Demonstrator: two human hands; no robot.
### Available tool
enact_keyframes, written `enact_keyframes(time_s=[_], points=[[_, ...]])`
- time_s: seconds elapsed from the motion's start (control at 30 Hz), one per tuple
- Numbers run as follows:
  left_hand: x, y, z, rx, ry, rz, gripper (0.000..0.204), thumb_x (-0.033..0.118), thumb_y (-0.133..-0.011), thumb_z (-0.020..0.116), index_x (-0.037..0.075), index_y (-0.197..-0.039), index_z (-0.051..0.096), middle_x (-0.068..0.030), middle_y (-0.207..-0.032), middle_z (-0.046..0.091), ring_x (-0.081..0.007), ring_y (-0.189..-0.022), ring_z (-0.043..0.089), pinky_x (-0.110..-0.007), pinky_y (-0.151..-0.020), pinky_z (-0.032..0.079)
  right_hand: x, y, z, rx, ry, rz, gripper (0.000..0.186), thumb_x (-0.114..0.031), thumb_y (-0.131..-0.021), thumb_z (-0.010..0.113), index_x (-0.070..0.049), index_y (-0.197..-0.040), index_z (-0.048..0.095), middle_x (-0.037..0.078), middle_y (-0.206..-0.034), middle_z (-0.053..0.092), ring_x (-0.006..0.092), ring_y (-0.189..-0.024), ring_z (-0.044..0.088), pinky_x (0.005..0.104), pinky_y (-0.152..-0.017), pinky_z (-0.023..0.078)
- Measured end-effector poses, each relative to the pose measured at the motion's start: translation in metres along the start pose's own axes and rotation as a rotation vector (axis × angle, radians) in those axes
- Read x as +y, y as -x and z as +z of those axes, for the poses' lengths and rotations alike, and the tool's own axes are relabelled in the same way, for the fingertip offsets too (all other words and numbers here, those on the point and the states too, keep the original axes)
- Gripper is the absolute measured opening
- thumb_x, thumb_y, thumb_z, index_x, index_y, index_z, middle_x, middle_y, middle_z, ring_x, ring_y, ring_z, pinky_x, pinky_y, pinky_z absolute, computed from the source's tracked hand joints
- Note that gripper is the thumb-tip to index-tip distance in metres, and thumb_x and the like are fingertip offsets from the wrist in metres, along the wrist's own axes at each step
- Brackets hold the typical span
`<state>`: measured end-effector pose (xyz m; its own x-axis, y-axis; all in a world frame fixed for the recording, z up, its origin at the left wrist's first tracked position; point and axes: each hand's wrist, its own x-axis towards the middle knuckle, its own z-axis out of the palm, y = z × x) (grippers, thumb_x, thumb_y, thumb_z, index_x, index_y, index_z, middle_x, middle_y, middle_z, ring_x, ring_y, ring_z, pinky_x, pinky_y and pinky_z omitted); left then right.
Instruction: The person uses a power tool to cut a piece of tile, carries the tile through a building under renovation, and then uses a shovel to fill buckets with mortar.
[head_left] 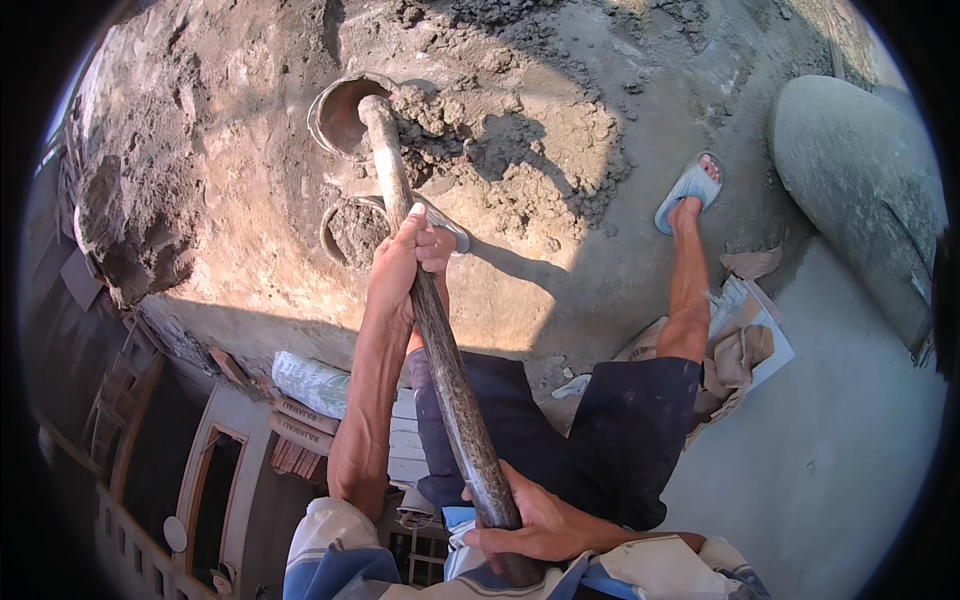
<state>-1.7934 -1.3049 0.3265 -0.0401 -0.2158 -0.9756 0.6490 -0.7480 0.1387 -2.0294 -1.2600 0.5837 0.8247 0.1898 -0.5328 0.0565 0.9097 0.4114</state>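
My left hand (404, 258) is wrapped round the middle of a long, worn wooden tool handle (450, 385). Lower down, near my body, my right hand (535, 520) grips the same handle close to its butt end. The handle's far end bends beside the mouth of a tipped bucket (347, 118); no blade can be made out there. A second bucket (330, 236), filled with grey mortar, stands just left of my left hand. Right of the tipped bucket lies a heap of wet mortar (520, 140).
My sandalled feet stand either side of the mortar's near edge; the right sandal (690, 190) is farther right. A large grey rounded object (850, 170) is at the right. Crumpled paper sacks (735, 365) lie by my right leg. Full sacks (305, 420) are stacked lower left.
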Motion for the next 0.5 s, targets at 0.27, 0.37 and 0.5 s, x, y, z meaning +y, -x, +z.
enact_keyframes(time_s=[0.27, 0.37, 0.5], points=[[-0.075, -0.095, -0.062, 0.302, 0.135, 0.47, 0.018, 0.026, -0.11, 0.061, 0.011, -0.116, 0.055, 0.0041, -0.074, 0.045, -0.0105, -0.062, 0.047, -0.029, -0.057, 0.044, 0.052, -0.168, -0.32, 0.966, 1.109, -0.52, 0.037, -0.011, -0.087, 0.079, -0.001, -0.116, 0.058, 0.022, -0.083, 0.063, 0.032, -0.075, 0.064, 0.0425, -0.074, 0.053], [-0.075, -0.08, -0.051, 0.252, 0.1, 0.536, 0.019, 0.025, -0.109, 0.063, 0.01, -0.113, 0.053, 0.0028, -0.075, 0.047, -0.0115, -0.064, 0.05, -0.03, -0.059, 0.045, 0.047, -0.202, -0.356, 0.964, 1.041, -0.515, 0.038, -0.008, -0.086, 0.08, -0.001, -0.117, 0.059, 0.022, -0.086, 0.063, 0.0322, -0.079, 0.061, 0.0431, -0.075, 0.052], [-0.055, -0.049, -0.015, 0.228, -0.047, 0.613, 0.022, 0.027, -0.11, 0.063, 0.01, -0.101, 0.052, 0.0015, -0.069, 0.046, -0.0122, -0.057, 0.048, -0.031, -0.056, 0.044, 0.034, -0.203, -0.35, 0.907, 1.01, -0.466, 0.043, -0.009, -0.084, 0.081, 0.0, -0.121, 0.061, 0.026, -0.094, 0.069, 0.039, -0.089, 0.072, 0.0457, -0.079, 0.053]])
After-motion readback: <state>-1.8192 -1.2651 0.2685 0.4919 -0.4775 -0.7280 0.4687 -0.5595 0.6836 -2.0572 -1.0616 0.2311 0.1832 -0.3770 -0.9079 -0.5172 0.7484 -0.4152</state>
